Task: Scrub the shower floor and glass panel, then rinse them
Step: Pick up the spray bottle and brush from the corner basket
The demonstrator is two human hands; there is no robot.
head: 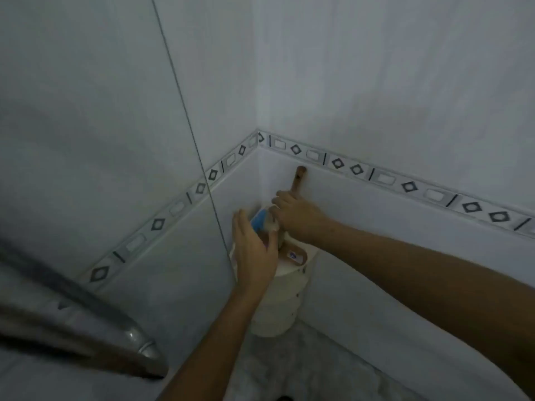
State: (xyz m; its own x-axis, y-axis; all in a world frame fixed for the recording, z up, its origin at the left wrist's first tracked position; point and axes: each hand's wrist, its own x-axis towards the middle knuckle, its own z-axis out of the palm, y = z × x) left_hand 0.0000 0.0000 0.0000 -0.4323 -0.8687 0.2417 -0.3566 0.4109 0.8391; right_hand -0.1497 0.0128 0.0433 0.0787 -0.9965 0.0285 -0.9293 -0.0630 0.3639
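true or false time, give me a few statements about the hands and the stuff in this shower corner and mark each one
1. The right hand grips a brown handle. True.
2. The blue sponge lies on the floor. False: it is up at the top of the white corner rack, between the two hands.
3. The left hand has its fingers straight. True.
4. The border tiles show flowers. False: they show diamonds and rectangles.

Two hands [254, 253] [298, 218], one sponge [259, 219], one brush [299, 178], one shelf [278, 302]
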